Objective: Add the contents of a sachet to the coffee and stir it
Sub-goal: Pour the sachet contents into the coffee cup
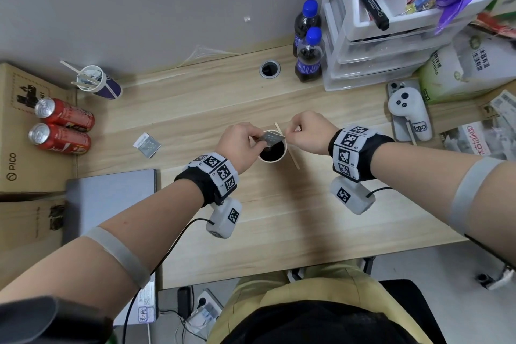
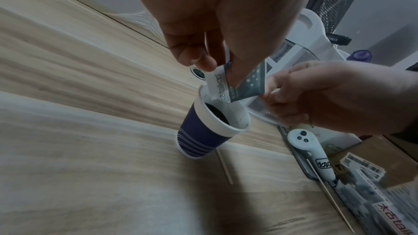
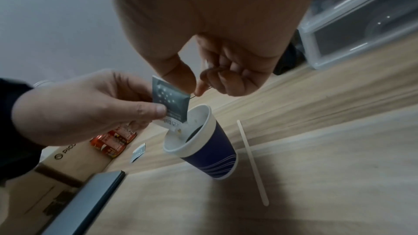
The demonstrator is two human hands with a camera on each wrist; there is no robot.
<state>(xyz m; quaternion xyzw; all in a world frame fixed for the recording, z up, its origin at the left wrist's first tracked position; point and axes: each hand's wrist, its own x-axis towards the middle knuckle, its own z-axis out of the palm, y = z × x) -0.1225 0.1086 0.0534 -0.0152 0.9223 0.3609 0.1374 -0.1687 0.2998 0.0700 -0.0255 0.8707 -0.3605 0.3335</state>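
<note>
Both hands meet right above the cup (image 1: 272, 148), and between them they hold one sachet (image 1: 270, 138). The left hand (image 1: 240, 145) pinches the sachet's lower half between thumb and fingers (image 3: 156, 109), with its white printed end (image 2: 217, 85) tipped down into the mouth of the cup. The right hand (image 1: 308, 131) pinches the sachet's upper corner between thumb and forefinger (image 3: 199, 88), the other fingers curled into the palm. The sachet hangs tilted, its dark dotted face turned up toward the right hand and its low end just inside the cup's rim (image 2: 204, 94).

Directly under the grip, the cup stands upright on the wooden desk (image 1: 245, 98), blue with white stripes outside, white inside, with dark coffee (image 1: 272, 153) in it. Just beside the cup on the right hand's side, a wooden stirring stick (image 3: 252, 163) lies flat on the desk, untouched; from the head view one end runs behind the cup.

Out past the left hand, a second sachet (image 1: 147, 145) lies flat on the desk, well apart from the cup, and farther still two red cans (image 1: 62, 128) lie on a cardboard box (image 1: 16, 148). Past the right hand a white controller (image 1: 410, 113) rests on a phone, and beyond the grip stand two blue-capped bottles (image 1: 308, 50) beside white plastic drawers (image 1: 377, 59).
</note>
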